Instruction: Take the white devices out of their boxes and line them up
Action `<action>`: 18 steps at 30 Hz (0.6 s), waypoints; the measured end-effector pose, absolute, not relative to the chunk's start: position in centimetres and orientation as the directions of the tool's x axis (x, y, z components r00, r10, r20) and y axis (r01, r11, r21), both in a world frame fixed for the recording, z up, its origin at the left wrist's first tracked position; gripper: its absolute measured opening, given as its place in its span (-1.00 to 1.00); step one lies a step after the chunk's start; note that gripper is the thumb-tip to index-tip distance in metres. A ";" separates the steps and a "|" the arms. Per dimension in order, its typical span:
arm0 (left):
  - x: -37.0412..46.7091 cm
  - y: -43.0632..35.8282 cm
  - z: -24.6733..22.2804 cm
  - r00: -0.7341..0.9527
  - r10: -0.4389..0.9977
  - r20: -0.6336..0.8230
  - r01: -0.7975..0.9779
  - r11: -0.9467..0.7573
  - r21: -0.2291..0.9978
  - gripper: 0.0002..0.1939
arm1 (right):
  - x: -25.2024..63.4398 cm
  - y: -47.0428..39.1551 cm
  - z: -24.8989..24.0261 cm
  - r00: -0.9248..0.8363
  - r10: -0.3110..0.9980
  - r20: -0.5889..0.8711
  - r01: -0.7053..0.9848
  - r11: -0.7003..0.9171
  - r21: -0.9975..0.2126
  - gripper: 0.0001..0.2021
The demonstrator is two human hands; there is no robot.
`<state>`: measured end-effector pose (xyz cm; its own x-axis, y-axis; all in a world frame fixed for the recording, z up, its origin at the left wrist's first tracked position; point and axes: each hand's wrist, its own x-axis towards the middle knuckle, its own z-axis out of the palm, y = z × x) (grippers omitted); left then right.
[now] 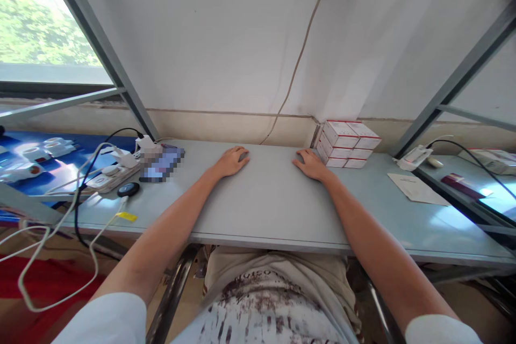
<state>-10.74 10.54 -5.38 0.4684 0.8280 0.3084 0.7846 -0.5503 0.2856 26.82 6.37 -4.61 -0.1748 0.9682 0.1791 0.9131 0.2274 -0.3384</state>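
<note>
My left hand (233, 161) rests on the grey table (266, 204) near its back edge, with thumb and fingers apart and nothing held. To the right, my right hand (310, 164) lies on the same surface, its fingers spread and holding nothing. Just beside the right hand stands a stack of white boxes with red edges (346, 144), close to the wall. Both forearms reach forward over the table's front edge.
At the left are a pixelated phone (163, 164), a power strip (115, 176) with plugs, a round black device (128, 189) and loose cables. A paper sheet (417, 188) and a white adapter (414, 157) lie right. Metal frame posts flank the table.
</note>
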 end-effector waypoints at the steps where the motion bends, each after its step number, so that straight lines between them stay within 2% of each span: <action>1: -10.7 10.6 -5.4 0.469 0.827 0.310 0.784 -0.551 0.284 -0.41 | 26.8 6.4 -4.6 -0.175 0.968 0.179 0.914 0.228 -0.336 -0.49; 18: -10.8 10.7 -5.4 0.467 0.828 0.311 0.783 -0.551 0.289 -0.41 | 26.8 6.3 -4.5 -0.171 0.969 0.177 0.911 0.224 -0.345 -0.47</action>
<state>-10.76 10.68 -5.44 0.4674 0.8277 0.3107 0.7830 -0.5507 0.2892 26.81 6.32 -4.52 -0.1714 0.9691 0.1774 0.9113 0.2244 -0.3452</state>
